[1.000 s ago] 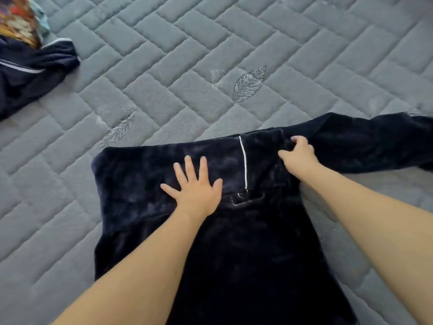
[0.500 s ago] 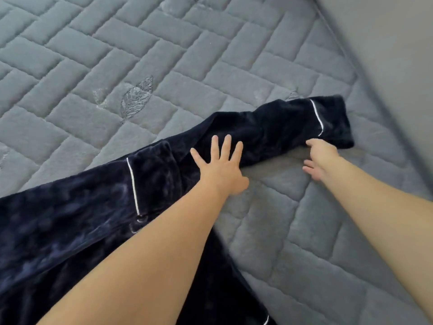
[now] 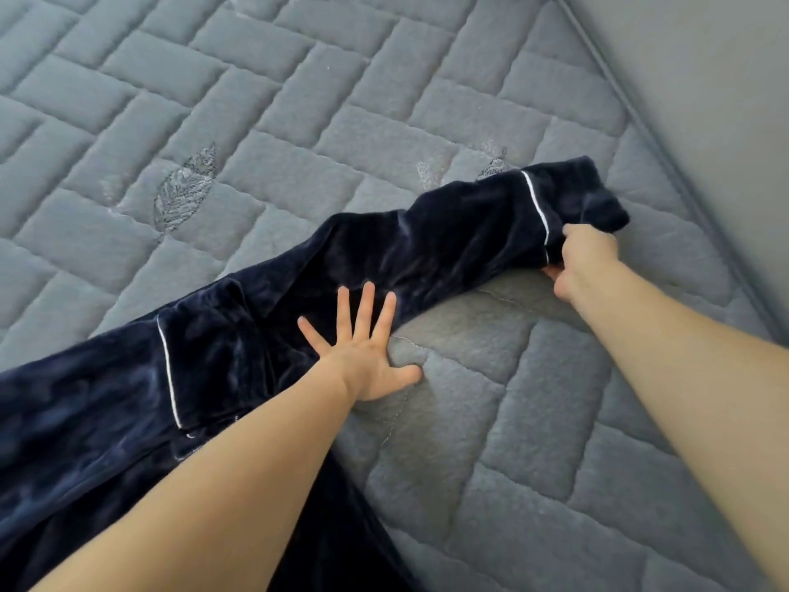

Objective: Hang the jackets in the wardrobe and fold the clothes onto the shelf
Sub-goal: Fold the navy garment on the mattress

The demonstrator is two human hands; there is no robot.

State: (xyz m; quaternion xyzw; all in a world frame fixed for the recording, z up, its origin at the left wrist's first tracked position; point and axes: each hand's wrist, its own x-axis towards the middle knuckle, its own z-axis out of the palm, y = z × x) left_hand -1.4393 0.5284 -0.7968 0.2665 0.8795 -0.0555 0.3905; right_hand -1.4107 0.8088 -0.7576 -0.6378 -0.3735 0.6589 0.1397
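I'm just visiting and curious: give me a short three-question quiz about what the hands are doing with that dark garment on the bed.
1. True or false: the left hand lies flat with spread fingers at the base of the navy sleeve.
2. The right hand grips: A) the sleeve's cuff, B) the collar, C) the quilted grey mattress cover.
3. Fill in: the piping on the cuff is ____.

Key: 1 true; 2 A; 3 white.
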